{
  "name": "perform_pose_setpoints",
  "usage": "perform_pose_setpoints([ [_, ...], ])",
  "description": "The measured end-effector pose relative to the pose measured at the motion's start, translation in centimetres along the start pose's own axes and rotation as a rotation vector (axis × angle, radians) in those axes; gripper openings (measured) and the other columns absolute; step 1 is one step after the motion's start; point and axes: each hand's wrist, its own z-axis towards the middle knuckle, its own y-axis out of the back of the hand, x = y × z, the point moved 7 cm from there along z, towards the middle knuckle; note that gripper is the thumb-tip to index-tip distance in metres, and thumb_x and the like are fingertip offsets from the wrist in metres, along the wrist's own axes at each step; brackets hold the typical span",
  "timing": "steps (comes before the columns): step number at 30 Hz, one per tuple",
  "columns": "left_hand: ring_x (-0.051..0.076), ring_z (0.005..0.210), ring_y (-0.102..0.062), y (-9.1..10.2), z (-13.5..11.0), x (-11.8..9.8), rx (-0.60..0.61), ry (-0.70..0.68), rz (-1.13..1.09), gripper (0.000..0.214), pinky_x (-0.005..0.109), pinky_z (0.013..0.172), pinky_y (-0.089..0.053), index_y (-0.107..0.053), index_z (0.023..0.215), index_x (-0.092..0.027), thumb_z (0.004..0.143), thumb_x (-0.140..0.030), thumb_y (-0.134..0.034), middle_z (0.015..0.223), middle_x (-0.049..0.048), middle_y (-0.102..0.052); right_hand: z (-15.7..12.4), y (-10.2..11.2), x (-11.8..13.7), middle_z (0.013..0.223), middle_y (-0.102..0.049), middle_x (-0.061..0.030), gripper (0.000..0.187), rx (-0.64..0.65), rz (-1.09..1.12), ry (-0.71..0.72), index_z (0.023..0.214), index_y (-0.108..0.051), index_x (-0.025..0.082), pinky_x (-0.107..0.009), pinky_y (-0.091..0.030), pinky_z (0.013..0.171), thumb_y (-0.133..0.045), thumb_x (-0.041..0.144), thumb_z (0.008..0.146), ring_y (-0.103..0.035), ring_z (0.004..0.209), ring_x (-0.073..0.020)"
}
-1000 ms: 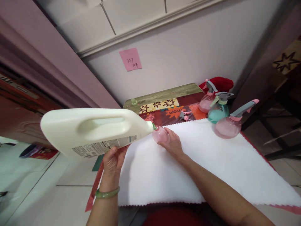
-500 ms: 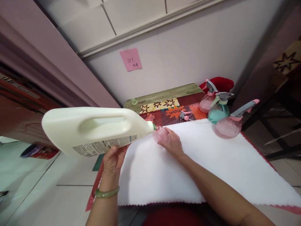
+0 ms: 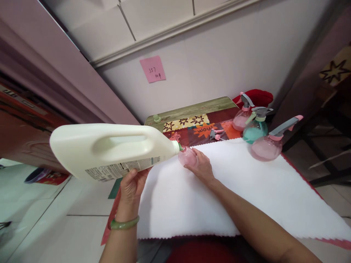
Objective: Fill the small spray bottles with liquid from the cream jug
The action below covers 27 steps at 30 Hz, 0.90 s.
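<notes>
My left hand (image 3: 134,183) grips a large cream-white detergent jug (image 3: 74,149) from below, its thumb on the printed label. The jug is tipped on its side, and its green-lipped spout meets the mouth of a small round pink spray bottle (image 3: 187,157). That bottle has no spray head on and leans a little toward the jug. Around its right side are the fingers of my right hand (image 3: 202,166), holding it on the white cloth. A loose grey and pink spray head (image 3: 215,135) lies behind it on the patterned table cover.
Two pink spray bottles (image 3: 265,149) and a teal one (image 3: 255,130) stand at the right with their heads on. A pale green cap (image 3: 157,118) sits at the table's back left. A pink note (image 3: 153,69) is stuck on the wall behind.
Almost nothing differs. The jug's rear end has shifted very slightly; both hands and the pink bottle keep their places.
</notes>
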Motion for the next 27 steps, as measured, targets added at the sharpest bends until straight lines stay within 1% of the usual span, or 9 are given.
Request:
perform_pose_setpoints([
  [4, 0.040, 0.138, -0.050, -0.18, -0.05, -0.01, 0.003, 0.004, -0.005, 0.082, 0.062, 0.113, -0.042, -0.063, 0.131, -0.040, 0.057, -0.022, -0.092, 0.139, 0.0020, -0.067, -0.04, 0.11, 0.13, 0.140, -0.063, -0.0114, 0.077, -0.020, -0.022, 0.008, 0.143, -0.049, 0.024, -0.051, -0.043, 0.111, -0.080, 0.048, 0.076, -0.060, 0.127, -0.0323],
  [11, 0.040, 0.138, -0.051, -0.12, 0.01, -0.09, 0.002, 0.004, -0.006, 0.082, 0.063, 0.111, -0.045, -0.063, 0.131, -0.041, 0.057, -0.022, -0.092, 0.141, 0.0028, -0.065, -0.06, 0.10, 0.14, 0.140, -0.063, -0.0119, 0.076, -0.022, -0.022, 0.023, 0.143, -0.050, 0.025, -0.052, -0.045, 0.110, -0.079, 0.049, 0.077, -0.061, 0.127, -0.0332],
  [15, 0.040, 0.138, -0.051, 0.10, 0.12, -0.12, 0.006, -0.005, 0.009, 0.082, 0.062, 0.109, -0.047, -0.064, 0.130, -0.040, 0.056, -0.022, -0.093, 0.140, 0.0030, -0.066, -0.06, 0.13, 0.10, 0.141, -0.062, -0.0120, 0.077, -0.010, -0.003, 0.007, 0.143, -0.049, 0.025, -0.053, -0.043, 0.111, -0.081, 0.046, 0.075, -0.060, 0.128, -0.0339],
  [21, 0.040, 0.138, -0.050, 0.28, 0.21, -0.08, 0.029, -0.011, 0.014, 0.078, 0.063, 0.108, -0.047, -0.064, 0.129, -0.041, 0.059, -0.022, -0.091, 0.140, 0.0024, -0.066, -0.03, 0.15, 0.19, 0.142, -0.062, -0.0120, 0.078, 0.008, 0.004, 0.000, 0.143, -0.049, 0.024, -0.053, -0.042, 0.112, -0.081, 0.048, 0.076, -0.059, 0.129, -0.0341],
  [27, 0.040, 0.138, -0.051, 0.74, 0.31, 0.19, 0.034, 0.008, 0.002, 0.076, 0.062, 0.108, -0.048, -0.065, 0.129, -0.039, 0.060, -0.022, -0.090, 0.140, 0.0039, -0.066, -0.04, 0.23, 0.19, 0.140, -0.063, -0.0124, 0.077, 0.001, -0.002, 0.001, 0.142, -0.049, 0.023, -0.052, -0.043, 0.111, -0.080, 0.048, 0.077, -0.060, 0.128, -0.0335],
])
